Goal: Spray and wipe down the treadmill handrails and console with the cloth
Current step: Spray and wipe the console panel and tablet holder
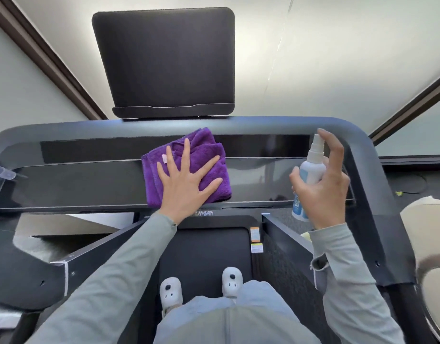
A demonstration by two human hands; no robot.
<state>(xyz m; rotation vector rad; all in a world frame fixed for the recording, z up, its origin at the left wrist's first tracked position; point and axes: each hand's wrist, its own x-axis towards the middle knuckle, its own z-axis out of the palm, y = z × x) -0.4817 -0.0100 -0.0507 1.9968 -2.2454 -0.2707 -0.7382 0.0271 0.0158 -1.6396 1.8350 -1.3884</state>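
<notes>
At frame centre the left hand [186, 180] lies flat, fingers spread, pressing a folded purple cloth [189, 167] with a small pink tag onto the glossy black console [89, 182]. At right, the right hand [323, 189] is wrapped around a white-and-blue spray bottle [310, 167], index finger raised above the nozzle.

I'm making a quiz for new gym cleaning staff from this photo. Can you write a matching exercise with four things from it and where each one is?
Things
1. purple cloth
2. spray bottle
3. clear cap
4. slippers

Places
A. on the treadmill belt
B. held in the right hand
C. at the console's far left end
D. flat on the console under the left hand

Pairs: 1-D, 2-B, 3-C, 4-A
</notes>
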